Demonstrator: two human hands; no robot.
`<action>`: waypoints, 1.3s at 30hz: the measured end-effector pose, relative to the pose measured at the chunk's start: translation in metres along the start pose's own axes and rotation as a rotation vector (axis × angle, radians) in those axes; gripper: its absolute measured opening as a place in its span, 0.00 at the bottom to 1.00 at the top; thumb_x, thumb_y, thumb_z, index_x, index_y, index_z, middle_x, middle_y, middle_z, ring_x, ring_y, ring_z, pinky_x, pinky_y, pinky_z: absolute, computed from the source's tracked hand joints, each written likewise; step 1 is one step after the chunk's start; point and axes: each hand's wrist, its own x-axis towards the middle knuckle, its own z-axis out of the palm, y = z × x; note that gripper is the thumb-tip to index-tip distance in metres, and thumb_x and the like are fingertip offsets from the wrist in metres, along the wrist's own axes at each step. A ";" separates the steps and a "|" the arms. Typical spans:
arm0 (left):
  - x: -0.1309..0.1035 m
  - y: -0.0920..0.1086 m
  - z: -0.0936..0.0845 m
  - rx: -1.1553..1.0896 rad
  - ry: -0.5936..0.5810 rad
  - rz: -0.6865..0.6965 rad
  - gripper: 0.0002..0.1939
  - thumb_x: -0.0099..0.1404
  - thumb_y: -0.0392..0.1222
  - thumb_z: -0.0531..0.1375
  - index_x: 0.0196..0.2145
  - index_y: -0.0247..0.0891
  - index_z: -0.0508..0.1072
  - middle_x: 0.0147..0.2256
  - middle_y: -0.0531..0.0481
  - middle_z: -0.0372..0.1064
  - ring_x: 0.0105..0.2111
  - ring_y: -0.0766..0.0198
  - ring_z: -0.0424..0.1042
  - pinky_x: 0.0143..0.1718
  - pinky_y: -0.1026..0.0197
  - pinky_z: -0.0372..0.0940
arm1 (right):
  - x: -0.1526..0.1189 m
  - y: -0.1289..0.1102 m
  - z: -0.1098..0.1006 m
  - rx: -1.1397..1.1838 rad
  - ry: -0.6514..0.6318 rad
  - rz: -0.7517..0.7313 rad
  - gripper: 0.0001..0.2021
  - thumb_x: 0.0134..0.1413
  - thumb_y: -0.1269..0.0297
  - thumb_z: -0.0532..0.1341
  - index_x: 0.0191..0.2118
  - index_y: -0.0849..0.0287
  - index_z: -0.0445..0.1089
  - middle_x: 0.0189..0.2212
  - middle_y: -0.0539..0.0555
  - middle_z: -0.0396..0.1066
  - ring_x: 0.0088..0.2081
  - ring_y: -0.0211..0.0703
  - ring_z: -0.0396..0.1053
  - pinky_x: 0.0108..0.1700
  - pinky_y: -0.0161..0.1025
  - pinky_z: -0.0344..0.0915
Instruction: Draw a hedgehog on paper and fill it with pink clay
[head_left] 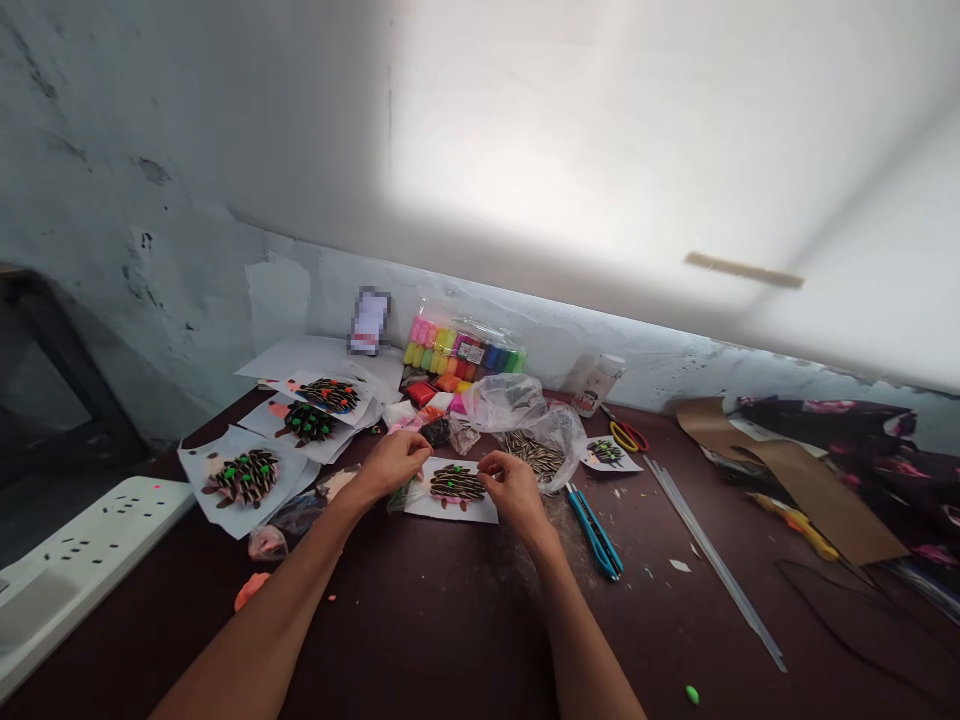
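Note:
A white card [480, 513] lies on the dark table between my hands, bearing a hedgehog-like figure [456, 485] of dark, seed-like pieces with green dots and pinkish feet. My left hand [394, 463] is at the card's upper left, thumb and fingertips pinched together; whatever is between them is too small to make out. At the card's right edge, my right hand [514, 487] has its thumb and index finger pressed together beside the figure, and any small piece there cannot be made out. Behind my right hand sits a clear plastic bag of striped seeds [532, 455].
Finished-looking hedgehog cards [244, 478] lie at left near a power strip [112, 530]. Coloured clay packs [465, 355] and a phone [369, 322] stand behind. To the right are a blue cutter [595, 532], scissors [626, 435], clear sticks [716, 562] and brown paper [825, 490].

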 end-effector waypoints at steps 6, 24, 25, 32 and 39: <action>0.002 -0.004 0.001 -0.007 -0.008 0.025 0.12 0.55 0.46 0.56 0.28 0.36 0.76 0.20 0.49 0.73 0.25 0.59 0.72 0.26 0.64 0.57 | 0.001 0.006 0.003 0.002 0.024 -0.037 0.06 0.46 0.69 0.61 0.27 0.54 0.77 0.26 0.49 0.75 0.28 0.41 0.68 0.33 0.36 0.59; 0.002 -0.004 0.004 -0.024 -0.039 0.022 0.14 0.56 0.48 0.56 0.28 0.36 0.76 0.21 0.49 0.73 0.25 0.59 0.73 0.27 0.63 0.59 | -0.002 0.005 0.012 -0.143 -0.016 -0.066 0.08 0.49 0.74 0.64 0.30 0.54 0.80 0.29 0.53 0.75 0.32 0.43 0.69 0.36 0.37 0.59; 0.002 -0.004 0.004 -0.021 -0.045 0.022 0.14 0.56 0.48 0.55 0.29 0.36 0.75 0.21 0.49 0.74 0.25 0.58 0.73 0.28 0.63 0.59 | -0.002 0.004 0.011 -0.172 -0.030 -0.065 0.08 0.50 0.74 0.63 0.31 0.55 0.80 0.29 0.53 0.75 0.33 0.43 0.70 0.37 0.36 0.59; 0.002 -0.002 0.004 0.033 -0.060 0.023 0.14 0.56 0.48 0.54 0.28 0.36 0.75 0.21 0.50 0.74 0.26 0.58 0.74 0.29 0.62 0.60 | -0.004 -0.006 0.006 -0.329 -0.131 -0.018 0.10 0.58 0.71 0.61 0.41 0.57 0.81 0.36 0.56 0.77 0.40 0.44 0.72 0.42 0.35 0.61; 0.000 0.001 0.002 0.031 -0.063 0.003 0.15 0.56 0.48 0.54 0.30 0.36 0.75 0.22 0.49 0.74 0.26 0.58 0.74 0.29 0.62 0.59 | -0.004 -0.010 0.004 -0.377 -0.154 0.007 0.15 0.56 0.75 0.58 0.45 0.58 0.80 0.40 0.56 0.77 0.42 0.44 0.72 0.45 0.34 0.61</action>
